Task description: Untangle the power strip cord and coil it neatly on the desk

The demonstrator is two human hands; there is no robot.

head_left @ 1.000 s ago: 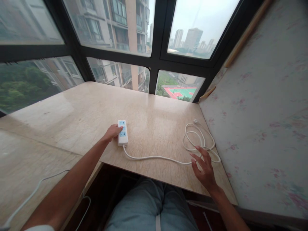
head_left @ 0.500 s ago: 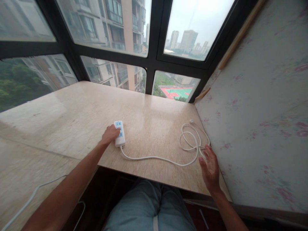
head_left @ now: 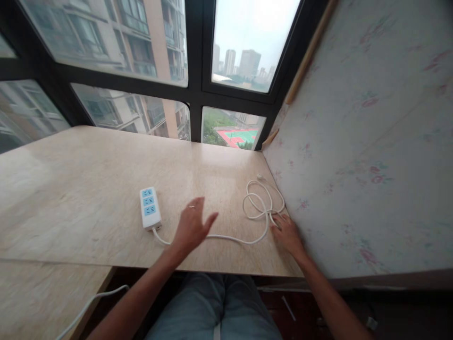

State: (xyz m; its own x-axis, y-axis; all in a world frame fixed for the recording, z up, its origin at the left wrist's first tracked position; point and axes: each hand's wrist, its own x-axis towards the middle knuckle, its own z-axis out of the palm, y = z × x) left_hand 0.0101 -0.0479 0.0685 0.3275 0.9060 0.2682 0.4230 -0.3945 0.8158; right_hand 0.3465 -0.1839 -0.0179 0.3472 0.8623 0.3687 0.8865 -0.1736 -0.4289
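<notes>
A white power strip (head_left: 150,208) with blue sockets lies on the beige marble tabletop (head_left: 88,189). Its white cord (head_left: 244,240) runs right and ends in loose loops (head_left: 262,202) near the wall. My left hand (head_left: 193,227) hovers open above the cord, a little right of the strip, fingers stretched out, a ring on one finger. My right hand (head_left: 286,232) rests on the near end of the cord loops with its fingers curled down on them. Whether it grips the cord I cannot make out.
A flower-patterned panel (head_left: 357,141) stands along the table's right side. Dark-framed windows (head_left: 198,52) close off the back. A second white cable (head_left: 88,304) hangs off the lower left table edge. My knees in jeans (head_left: 212,307) are under the front edge.
My left hand has let go of the power strip and moved right over the cord. My right hand has come down onto the cord loops. The view has swung right.
</notes>
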